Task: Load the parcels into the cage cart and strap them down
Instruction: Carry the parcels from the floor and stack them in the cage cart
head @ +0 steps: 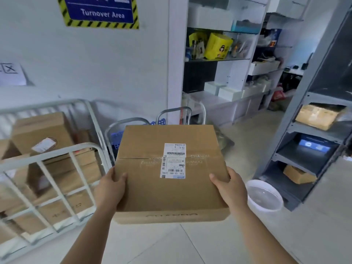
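I hold a flat brown cardboard parcel (pixel 152 187) with a white shipping label on its top, level in front of me above the floor. My left hand (pixel 109 189) grips its left edge with the thumb on top. My right hand (pixel 229 189) grips its right edge the same way. The white metal cage cart (pixel 55 159) stands at the left, just beside the parcel, with several brown parcels (pixel 42 134) stacked inside.
Grey hand trolleys with blue crates (pixel 116 139) stand against the wall behind the parcel. A white bucket (pixel 263 197) sits on the floor at the right, beside grey shelving (pixel 308 145) holding boxes. White shelves fill the back right.
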{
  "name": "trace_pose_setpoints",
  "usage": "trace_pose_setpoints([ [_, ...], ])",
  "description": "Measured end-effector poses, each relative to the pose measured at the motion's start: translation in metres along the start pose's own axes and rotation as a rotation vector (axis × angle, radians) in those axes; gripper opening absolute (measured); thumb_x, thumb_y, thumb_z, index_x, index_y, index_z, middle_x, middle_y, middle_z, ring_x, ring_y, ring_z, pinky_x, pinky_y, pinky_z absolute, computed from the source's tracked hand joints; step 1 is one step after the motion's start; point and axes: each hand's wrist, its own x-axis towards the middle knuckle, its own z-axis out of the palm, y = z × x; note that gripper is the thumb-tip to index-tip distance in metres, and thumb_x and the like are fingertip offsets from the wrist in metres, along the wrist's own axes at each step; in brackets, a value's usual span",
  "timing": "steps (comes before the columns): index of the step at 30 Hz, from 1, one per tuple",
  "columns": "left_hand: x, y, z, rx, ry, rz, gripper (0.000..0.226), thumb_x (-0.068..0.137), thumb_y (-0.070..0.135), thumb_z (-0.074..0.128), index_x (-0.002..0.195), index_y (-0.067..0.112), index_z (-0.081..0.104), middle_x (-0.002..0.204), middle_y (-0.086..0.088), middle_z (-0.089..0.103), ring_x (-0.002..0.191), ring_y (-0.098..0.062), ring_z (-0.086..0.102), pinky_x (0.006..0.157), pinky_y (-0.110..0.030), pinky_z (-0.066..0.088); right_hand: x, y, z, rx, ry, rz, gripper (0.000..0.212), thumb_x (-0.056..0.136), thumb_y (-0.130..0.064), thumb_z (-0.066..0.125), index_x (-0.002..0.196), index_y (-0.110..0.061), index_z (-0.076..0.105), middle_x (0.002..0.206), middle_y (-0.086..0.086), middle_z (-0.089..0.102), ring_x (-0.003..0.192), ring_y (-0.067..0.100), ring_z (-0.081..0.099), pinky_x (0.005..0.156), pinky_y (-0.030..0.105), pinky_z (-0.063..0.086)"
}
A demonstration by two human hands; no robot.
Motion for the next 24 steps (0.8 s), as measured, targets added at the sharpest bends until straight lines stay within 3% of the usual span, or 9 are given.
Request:
trace_pose_setpoints([
  [3,0.026,-0.001,-0.017,-0.013,0.065,-0.029,0.054,0.094,0.04,0.053,0.144,0.024,0.041,0.134,-0.006,0.057,0.115,-0.032,0.056,0.093,-0.047,0.048,0.027,-0.031,0.028,-0.012,-0.05,-0.061,0.042,0.082,-0.049,0.067,0.119,-0.033,0.058,0.111,-0.006,0.061,0.095,0.017,0.06,0.08,0.036,0.049],
  [11,0.086,0.003,-0.055,-0.052,0.265,-0.105,0.055,0.094,0.039,0.053,0.145,0.022,0.041,0.136,-0.007,0.055,0.12,-0.032,0.052,0.098,-0.049,0.045,0.093,-0.104,0.101,0.039,-0.191,-0.196,0.045,0.08,-0.05,0.068,0.119,-0.029,0.06,0.116,-0.005,0.062,0.102,0.02,0.06,0.085,0.04,0.051],
  [14,0.102,0.002,-0.069,-0.065,0.315,-0.141,0.056,0.093,0.039,0.053,0.146,0.022,0.041,0.138,-0.006,0.053,0.122,-0.032,0.051,0.1,-0.05,0.044,0.11,-0.129,0.123,0.055,-0.248,-0.24,0.038,0.081,-0.047,0.069,0.113,-0.028,0.06,0.111,-0.003,0.062,0.095,0.02,0.06,0.08,0.038,0.052],
  [20,0.137,-0.005,-0.097,-0.05,0.375,-0.199,0.058,0.095,0.04,0.052,0.147,0.021,0.038,0.141,-0.007,0.051,0.124,-0.033,0.05,0.099,-0.048,0.045,0.129,-0.175,0.172,0.052,-0.313,-0.303,0.05,0.078,-0.054,0.068,0.118,-0.027,0.059,0.116,-0.003,0.061,0.1,0.022,0.061,0.085,0.044,0.053],
  [24,0.168,-0.014,-0.119,-0.031,0.412,-0.213,0.056,0.095,0.038,0.05,0.147,0.02,0.038,0.141,-0.007,0.051,0.123,-0.032,0.051,0.094,-0.044,0.044,0.135,-0.207,0.206,0.046,-0.352,-0.341,0.043,0.078,-0.055,0.067,0.113,-0.03,0.06,0.112,-0.003,0.064,0.096,0.021,0.063,0.084,0.044,0.055],
])
